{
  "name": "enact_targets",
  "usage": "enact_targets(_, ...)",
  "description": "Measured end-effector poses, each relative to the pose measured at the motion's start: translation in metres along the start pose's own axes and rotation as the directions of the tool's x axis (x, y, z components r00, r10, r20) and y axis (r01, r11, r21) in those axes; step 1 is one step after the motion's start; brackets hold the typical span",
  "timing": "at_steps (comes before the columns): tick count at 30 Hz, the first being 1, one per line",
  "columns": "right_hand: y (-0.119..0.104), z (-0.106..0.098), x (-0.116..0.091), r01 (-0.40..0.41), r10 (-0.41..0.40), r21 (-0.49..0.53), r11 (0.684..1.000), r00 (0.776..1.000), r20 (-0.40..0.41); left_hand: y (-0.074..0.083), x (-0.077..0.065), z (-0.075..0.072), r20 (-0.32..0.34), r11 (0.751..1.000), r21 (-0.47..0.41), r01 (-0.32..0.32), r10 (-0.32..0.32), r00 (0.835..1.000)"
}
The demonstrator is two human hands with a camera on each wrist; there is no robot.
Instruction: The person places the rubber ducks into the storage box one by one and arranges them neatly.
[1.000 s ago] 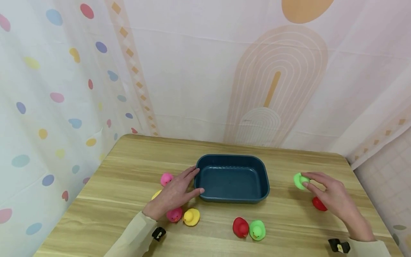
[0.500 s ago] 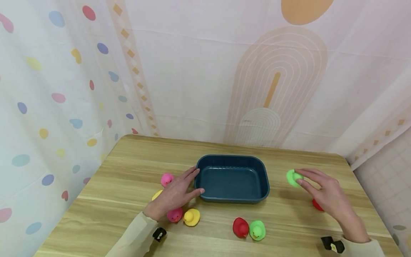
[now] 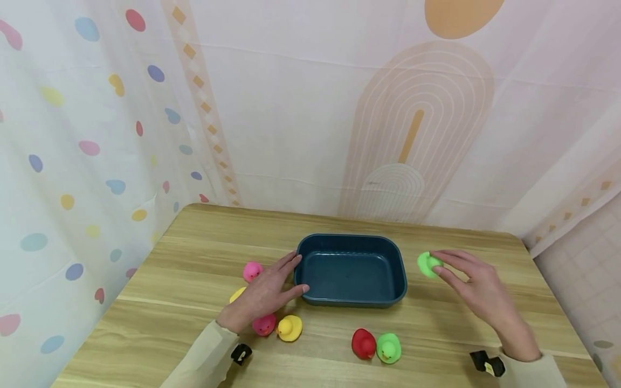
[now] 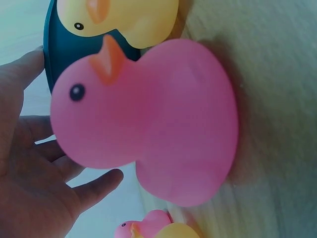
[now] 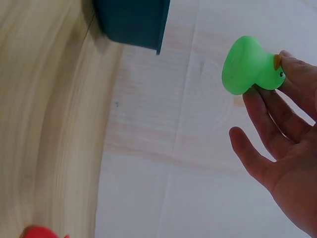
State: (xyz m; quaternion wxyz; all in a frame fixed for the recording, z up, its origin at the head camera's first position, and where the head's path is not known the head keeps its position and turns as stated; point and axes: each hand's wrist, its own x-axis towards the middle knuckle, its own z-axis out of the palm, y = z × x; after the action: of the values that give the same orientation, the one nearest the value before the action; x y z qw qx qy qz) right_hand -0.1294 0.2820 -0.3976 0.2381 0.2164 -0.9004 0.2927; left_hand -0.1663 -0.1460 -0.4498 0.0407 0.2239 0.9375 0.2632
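In the head view a dark blue rectangular basin (image 3: pixel 349 275) stands on the wooden table. My left hand (image 3: pixel 264 293) rests at its left rim, fingers and thumb spread and extended. Between thumb and fingertips my right hand (image 3: pixel 477 285) pinches a light green rubber duck (image 3: pixel 426 265) by its head, raised over the table just right of the basin. The right wrist view has this green duck (image 5: pixel 242 69) tipped sideways, its flat base turned away from the palm. Close before the left wrist camera is a pink rubber duck (image 4: pixel 183 124), with a yellow duck (image 4: pixel 148 20) beyond.
A red duck (image 3: pixel 364 344) and a second green duck (image 3: pixel 389 347) sit side by side in front of the basin. Around my left forearm are more ducks, among them a pink one (image 3: pixel 252 271) and a yellow one (image 3: pixel 289 328). A patterned curtain (image 3: pixel 291 108) hangs behind the table.
My right hand has carried the green duck leftward toward the basin. The red duck beneath that hand is now covered by it in the head view. My left hand has stayed put.
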Motion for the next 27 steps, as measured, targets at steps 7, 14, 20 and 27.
enact_targets(7,-0.006,0.009,0.008,0.041,-0.041,0.031,0.999,0.999,0.001,0.000,0.000,0.000,0.003,1.000,-0.007,0.004,-0.004,1.000)
enact_targets(14,-0.013,0.018,0.016,0.054,-0.055,0.045,0.998,0.998,0.024,-0.001,0.000,0.001,0.000,1.000,-0.014,-0.001,0.001,1.000)
enact_targets(20,-0.014,0.026,0.021,0.055,-0.058,0.061,0.997,0.998,0.038,-0.001,0.000,0.001,-0.005,1.000,-0.013,-0.006,0.006,1.000)
enact_targets(27,-0.014,0.035,0.027,0.057,-0.061,0.048,0.997,0.995,0.077,-0.001,0.000,0.001,-0.003,1.000,-0.018,-0.007,0.007,1.000)
